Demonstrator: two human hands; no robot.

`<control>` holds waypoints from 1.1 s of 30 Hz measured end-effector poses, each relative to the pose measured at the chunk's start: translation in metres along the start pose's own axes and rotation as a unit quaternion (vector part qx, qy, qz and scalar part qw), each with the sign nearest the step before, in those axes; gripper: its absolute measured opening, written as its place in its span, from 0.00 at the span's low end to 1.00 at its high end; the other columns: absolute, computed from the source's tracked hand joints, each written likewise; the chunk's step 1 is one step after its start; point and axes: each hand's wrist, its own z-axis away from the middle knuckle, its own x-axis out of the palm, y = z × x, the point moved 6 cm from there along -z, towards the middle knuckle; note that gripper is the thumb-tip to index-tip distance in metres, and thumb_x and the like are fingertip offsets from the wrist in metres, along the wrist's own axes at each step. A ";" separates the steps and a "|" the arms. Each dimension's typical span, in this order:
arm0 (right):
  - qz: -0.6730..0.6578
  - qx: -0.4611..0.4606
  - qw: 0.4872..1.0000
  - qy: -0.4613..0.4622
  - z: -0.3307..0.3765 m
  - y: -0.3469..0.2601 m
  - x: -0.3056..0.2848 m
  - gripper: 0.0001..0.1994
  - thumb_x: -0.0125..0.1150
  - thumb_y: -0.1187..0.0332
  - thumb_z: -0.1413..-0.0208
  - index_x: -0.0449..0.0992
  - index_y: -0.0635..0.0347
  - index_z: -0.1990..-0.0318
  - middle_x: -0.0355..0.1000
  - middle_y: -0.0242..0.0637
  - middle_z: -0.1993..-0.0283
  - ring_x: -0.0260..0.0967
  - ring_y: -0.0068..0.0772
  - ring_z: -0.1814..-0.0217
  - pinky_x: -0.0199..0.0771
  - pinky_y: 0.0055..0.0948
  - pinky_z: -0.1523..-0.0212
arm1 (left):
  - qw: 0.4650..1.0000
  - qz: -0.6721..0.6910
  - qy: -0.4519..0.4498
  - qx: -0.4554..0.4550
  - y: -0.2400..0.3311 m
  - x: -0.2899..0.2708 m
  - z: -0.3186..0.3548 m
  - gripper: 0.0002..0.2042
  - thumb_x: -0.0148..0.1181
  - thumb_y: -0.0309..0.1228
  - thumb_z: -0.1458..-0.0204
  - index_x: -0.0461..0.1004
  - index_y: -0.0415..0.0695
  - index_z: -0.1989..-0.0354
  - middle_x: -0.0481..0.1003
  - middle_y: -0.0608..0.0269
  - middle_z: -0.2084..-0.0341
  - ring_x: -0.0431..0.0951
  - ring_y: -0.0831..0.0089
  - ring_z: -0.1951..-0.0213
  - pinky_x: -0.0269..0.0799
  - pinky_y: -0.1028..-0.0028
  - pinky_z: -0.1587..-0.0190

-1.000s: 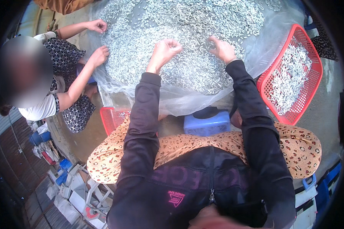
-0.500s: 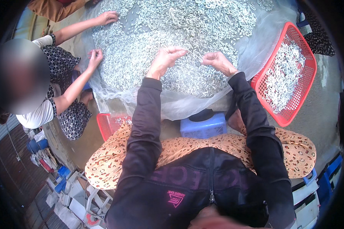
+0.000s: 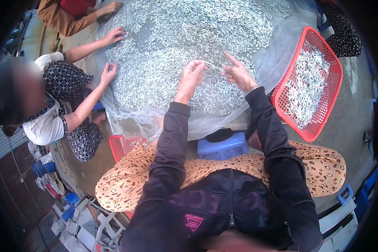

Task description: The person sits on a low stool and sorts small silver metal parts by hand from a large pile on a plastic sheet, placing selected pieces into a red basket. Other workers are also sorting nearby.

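Over a broad heap of small silver-grey, grain-shaped pieces [image 3: 168, 71], both my hands are raised close together. My left hand [image 3: 191, 77] is closed in a pinch on a thin whitish strand [image 3: 213, 66]. The strand runs across the gap toward my right hand [image 3: 239, 74]. There the forefinger points out straight, while the thumb and other fingers are curled at the strand's far end. What the strand is made of is too small to tell. The pieces lie on a sheer whitish net [image 3: 197, 130], which hangs over the near edge of the work surface.
A red perforated basket [image 3: 311, 136] with many white looped pieces [image 3: 306, 88] stands on the right. Under the net's near edge sits a blue plastic stool [image 3: 222, 147], with another red basket [image 3: 119, 147] to its left. Co-workers' hands [image 3: 109, 73] rest at the heap's left side.
My left hand has moved right and slightly down, its fingers now closed more tightly. My right forefinger has straightened out of its pinch. Another co-worker's hand shows at the upper left.
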 end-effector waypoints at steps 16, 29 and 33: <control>-0.113 0.021 0.993 -0.010 0.015 -0.012 0.017 0.17 0.44 0.75 0.48 0.68 0.72 0.50 0.71 0.47 0.57 0.67 0.24 0.68 0.71 0.24 0.66 | 0.949 -0.233 0.113 0.178 0.007 0.006 0.000 0.08 0.58 0.27 0.49 0.75 0.39 0.61 0.76 0.66 0.72 0.73 0.82 0.70 0.69 0.79 0.67; -0.076 -0.115 0.988 -0.070 0.019 -0.021 -0.005 0.11 0.50 0.68 0.44 0.75 0.65 0.63 0.76 0.43 0.65 0.74 0.32 0.68 0.74 0.28 0.74 | 0.894 -0.382 0.007 0.233 0.016 0.028 -0.005 0.08 0.54 0.26 0.48 0.75 0.38 0.61 0.76 0.58 0.68 0.75 0.71 0.66 0.70 0.73 0.62; 0.147 -0.084 0.984 0.048 0.036 -0.035 -0.004 0.05 0.58 0.71 0.56 0.75 0.64 0.75 0.71 0.35 0.81 0.61 0.18 0.86 0.58 0.21 0.87 | 0.901 -0.381 -0.047 0.204 0.022 0.039 0.000 0.06 0.56 0.26 0.48 0.71 0.37 0.72 0.70 0.65 0.78 0.67 0.77 0.74 0.65 0.76 0.69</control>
